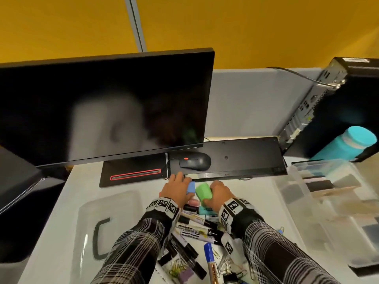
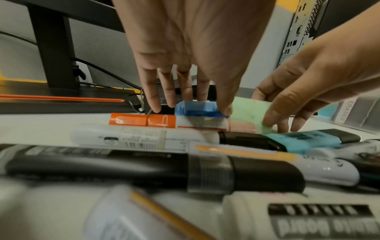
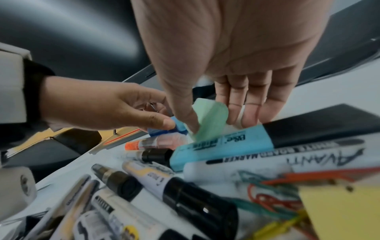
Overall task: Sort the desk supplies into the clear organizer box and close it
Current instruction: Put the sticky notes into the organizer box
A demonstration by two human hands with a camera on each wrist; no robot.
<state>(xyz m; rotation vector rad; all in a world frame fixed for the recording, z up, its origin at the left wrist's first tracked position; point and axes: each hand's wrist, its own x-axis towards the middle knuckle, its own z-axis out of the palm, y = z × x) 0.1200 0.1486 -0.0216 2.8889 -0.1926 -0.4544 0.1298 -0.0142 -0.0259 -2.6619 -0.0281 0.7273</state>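
Both hands at the far edge of the marker pile [image 1: 196, 228], just short of the keyboard [image 1: 227, 158]. Left hand [image 1: 177, 188] pinching a blue eraser [image 1: 191, 187] between thumb and fingers; right hand [image 1: 219, 193] pinching a green eraser [image 1: 203, 192], thumb on the near face, fingers behind. Both erasers barely off the tabletop [image 1: 61, 201], side by side, almost touching. Beneath them, a pink eraser [image 1: 193, 202] and a blue highlighter [image 3: 222, 144] at the pile's far end. Clear organizer box [image 1: 328, 193] well to the right of the pile, open, compartments hard to read through the blur. Clear lid [image 1: 106, 224] to the left of the pile, flat, black handle up. Early days by the look of it: markers, paper clips [image 3: 265, 194], binder clips [image 1: 227, 267] all unsorted, lid not yet on.
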